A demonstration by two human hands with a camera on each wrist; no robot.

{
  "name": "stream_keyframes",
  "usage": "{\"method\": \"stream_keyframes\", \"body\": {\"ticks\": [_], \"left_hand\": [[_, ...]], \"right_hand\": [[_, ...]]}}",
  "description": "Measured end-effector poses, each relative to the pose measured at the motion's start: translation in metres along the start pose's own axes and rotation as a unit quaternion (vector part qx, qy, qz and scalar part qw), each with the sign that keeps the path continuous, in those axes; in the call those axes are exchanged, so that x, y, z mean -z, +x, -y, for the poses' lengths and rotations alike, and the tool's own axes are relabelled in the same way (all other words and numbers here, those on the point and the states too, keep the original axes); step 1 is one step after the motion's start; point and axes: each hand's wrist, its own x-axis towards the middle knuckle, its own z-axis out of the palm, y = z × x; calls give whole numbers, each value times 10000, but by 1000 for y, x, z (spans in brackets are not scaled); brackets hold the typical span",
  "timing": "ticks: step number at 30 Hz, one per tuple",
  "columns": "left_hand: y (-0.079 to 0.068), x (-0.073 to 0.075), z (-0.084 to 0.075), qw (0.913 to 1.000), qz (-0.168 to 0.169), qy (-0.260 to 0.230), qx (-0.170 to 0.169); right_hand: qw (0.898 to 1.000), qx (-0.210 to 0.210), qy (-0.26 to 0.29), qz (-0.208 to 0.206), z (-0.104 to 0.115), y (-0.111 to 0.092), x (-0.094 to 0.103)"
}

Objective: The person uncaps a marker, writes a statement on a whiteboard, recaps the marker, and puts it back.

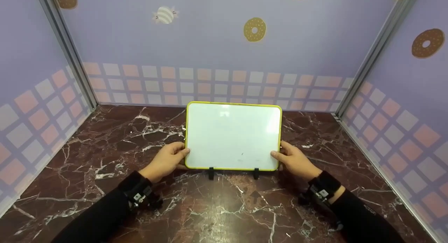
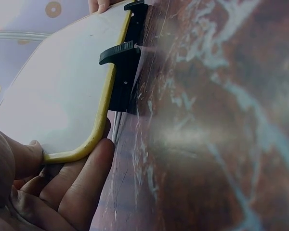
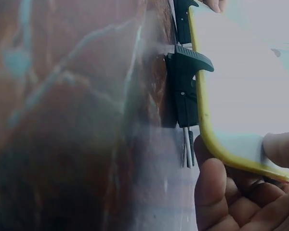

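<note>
A small whiteboard [image 1: 232, 136] with a yellow rim stands tilted back on a black stand, whose two front hooks [image 1: 211, 173] catch its lower edge. My left hand [image 1: 168, 161] grips the board's lower left side, thumb on the white face and fingers behind. On the opposite side my right hand [image 1: 295, 161] holds the lower right edge in the same way. In the left wrist view, the stand's black hook [image 2: 119, 53] overlaps the yellow rim. Thin rods [image 3: 187, 147] show under the stand in the right wrist view. Most of the stand is hidden behind the board.
The dark red marbled tabletop [image 1: 140, 208] spreads around the board. A purple back wall [image 1: 210, 43] with printed donuts and checks rises behind it, and side walls [image 1: 413, 106] stand left and right, joined by grey metal posts [image 1: 379, 50].
</note>
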Motion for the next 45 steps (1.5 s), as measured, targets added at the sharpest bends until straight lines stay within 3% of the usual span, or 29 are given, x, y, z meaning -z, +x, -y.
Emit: {"method": "stream_keyframes", "body": {"ticks": [10,19,25,31,39,45], "left_hand": [[-1,0,0,10000,-37,80,-30],[0,-1,0,9999,-38,127,-54],[0,-2,0,9999,-72,138,-37],[-1,-1,1,9999,-1,82,-69],[-2,-1,0,9999,-21,99,-68],[-1,-1,0,9999,-60,118,-63]], "right_hand": [[9993,-10,-325,-193,2,0,12],[9992,77,104,-378,-6,1,28],[9995,42,6,-302,-12,2,40],[9958,-7,-800,-445,-21,3,47],[9762,-42,-2021,-789,-27,6,42],[9654,-231,-2491,-737,-27,6,41]]}}
